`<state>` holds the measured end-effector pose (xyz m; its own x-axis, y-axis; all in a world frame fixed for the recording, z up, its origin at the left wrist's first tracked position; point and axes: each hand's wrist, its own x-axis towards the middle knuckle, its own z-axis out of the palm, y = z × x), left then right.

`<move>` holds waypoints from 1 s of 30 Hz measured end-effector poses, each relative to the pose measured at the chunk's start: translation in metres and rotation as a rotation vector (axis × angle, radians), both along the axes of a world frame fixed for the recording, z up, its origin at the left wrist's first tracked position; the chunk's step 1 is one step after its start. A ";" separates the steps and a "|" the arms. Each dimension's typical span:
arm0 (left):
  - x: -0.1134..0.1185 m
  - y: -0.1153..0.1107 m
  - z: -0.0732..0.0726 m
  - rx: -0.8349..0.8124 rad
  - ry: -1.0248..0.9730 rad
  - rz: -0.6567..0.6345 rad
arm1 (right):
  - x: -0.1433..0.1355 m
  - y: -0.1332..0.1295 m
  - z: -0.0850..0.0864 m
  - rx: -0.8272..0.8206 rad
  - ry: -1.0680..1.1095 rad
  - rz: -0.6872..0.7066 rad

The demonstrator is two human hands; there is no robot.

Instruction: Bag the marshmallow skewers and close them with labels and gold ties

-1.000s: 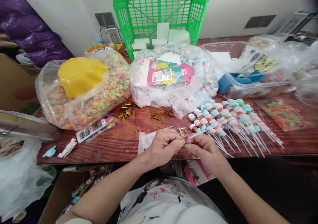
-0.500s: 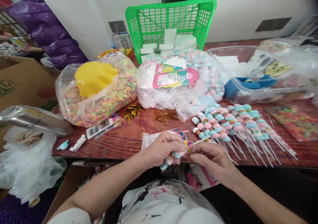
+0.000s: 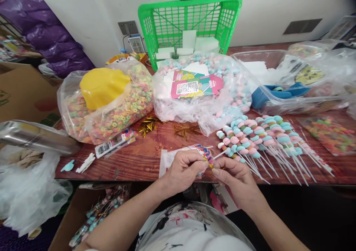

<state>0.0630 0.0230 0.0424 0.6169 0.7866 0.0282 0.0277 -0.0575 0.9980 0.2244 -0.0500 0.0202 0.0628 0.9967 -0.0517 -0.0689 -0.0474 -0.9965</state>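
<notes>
White printed cloth of my shirt (image 3: 191,227) is nearest. Just beyond, at the front edge of the reddish-brown wooden table (image 3: 130,165), my left hand (image 3: 186,171) and right hand (image 3: 236,178) almost meet, thumb and forefinger of each pinching a small candy skewer with a white stick (image 3: 219,155), its candy mostly hidden behind my left fingers. Past that hand lie colourful printed packets (image 3: 199,147); to the right, pink-and-blue marshmallow skewers (image 3: 261,137) in a heap. Farther back sits a clear plastic bag of marshmallows (image 3: 236,84), then a green plastic basket (image 3: 190,1).
</notes>
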 end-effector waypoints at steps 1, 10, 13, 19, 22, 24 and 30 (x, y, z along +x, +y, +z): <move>-0.001 0.000 -0.001 0.042 0.010 0.012 | 0.000 0.000 0.000 0.044 -0.085 -0.022; 0.001 -0.006 -0.020 0.122 0.035 -0.008 | -0.011 0.004 -0.003 0.564 -0.691 -0.226; 0.000 -0.005 -0.022 0.157 0.065 -0.006 | -0.012 0.006 -0.004 0.655 -0.769 -0.236; -0.003 -0.004 -0.016 0.212 0.079 0.019 | -0.012 0.008 -0.004 0.516 -0.678 -0.214; -0.003 -0.004 -0.012 0.181 0.043 0.044 | -0.016 0.005 -0.010 0.443 -0.527 -0.241; -0.002 -0.003 -0.011 0.154 0.018 0.049 | -0.017 0.004 -0.014 0.329 -0.391 -0.242; -0.007 0.003 -0.009 -0.048 -0.004 -0.019 | -0.002 0.015 -0.009 0.001 -0.125 0.253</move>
<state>0.0565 0.0263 0.0336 0.6320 0.7750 -0.0068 0.0229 -0.0100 0.9997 0.2224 -0.0353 0.0115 -0.1825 0.9815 -0.0580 0.0683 -0.0462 -0.9966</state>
